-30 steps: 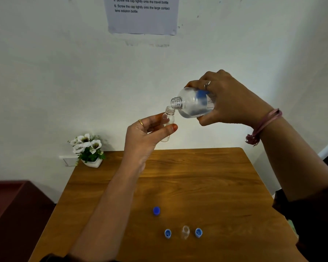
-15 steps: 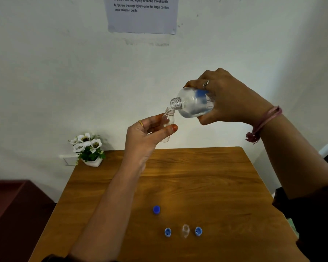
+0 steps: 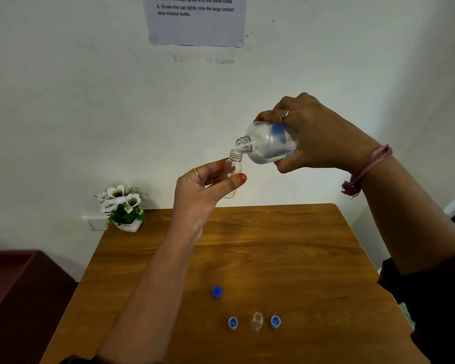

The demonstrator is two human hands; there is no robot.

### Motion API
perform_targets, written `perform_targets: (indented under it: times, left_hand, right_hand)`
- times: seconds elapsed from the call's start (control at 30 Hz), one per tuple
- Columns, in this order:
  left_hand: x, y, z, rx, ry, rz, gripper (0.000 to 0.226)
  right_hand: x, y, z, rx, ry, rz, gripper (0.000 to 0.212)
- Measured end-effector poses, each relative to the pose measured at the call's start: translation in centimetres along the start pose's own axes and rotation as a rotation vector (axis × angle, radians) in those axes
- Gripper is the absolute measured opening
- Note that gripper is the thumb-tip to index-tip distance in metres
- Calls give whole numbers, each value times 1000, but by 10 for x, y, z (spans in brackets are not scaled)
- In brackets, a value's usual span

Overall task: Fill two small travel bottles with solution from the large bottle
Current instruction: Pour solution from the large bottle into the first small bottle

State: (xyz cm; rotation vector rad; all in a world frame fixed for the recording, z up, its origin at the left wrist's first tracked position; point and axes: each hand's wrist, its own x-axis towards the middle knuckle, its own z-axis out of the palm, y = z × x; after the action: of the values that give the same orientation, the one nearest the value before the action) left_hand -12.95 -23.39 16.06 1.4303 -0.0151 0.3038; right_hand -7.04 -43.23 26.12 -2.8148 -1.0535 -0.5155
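My right hand [image 3: 318,137] grips the large clear bottle [image 3: 267,144] with a blue and white label, tipped on its side, its open neck pointing left. My left hand [image 3: 202,190] pinches a small clear travel bottle [image 3: 233,172] upright between thumb and fingers, high above the table. The large bottle's mouth sits right over the small bottle's open mouth. A second small clear travel bottle [image 3: 257,321] stands uncapped near the table's front edge. Three blue caps lie on the wood: one [image 3: 217,291] alone, two [image 3: 233,323] [image 3: 275,321] flanking the standing bottle.
The wooden table [image 3: 300,253] stands against a white wall. A white pot of white flowers [image 3: 122,206] sits at its back left corner. A printed instruction sheet [image 3: 196,19] hangs on the wall. A dark red cabinet [image 3: 16,285] is at the left.
The large bottle has dipped a little, its mouth closing onto the small bottle's mouth. Both hands otherwise stay in place.
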Motion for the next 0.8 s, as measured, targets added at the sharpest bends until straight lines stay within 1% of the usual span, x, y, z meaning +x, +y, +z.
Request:
perform_targets:
  times: [0.33, 0.5, 0.6, 0.8]
  left_hand:
    - [1, -2, 0, 10, 2, 2, 31]
    - [0, -3, 0, 124, -10, 48, 35]
    - [-1, -3, 0, 101, -15, 40, 38]
    - [0, -5, 0, 64, -20, 36, 34]
  right_hand:
    - [2, -1, -3, -15, -14, 1, 82]
    - [3, -2, -7, -5, -30, -25, 79]
    - [4, -3, -8, -14, -26, -18, 78]
    - [5, -2, -8, -25, -31, -19, 79]
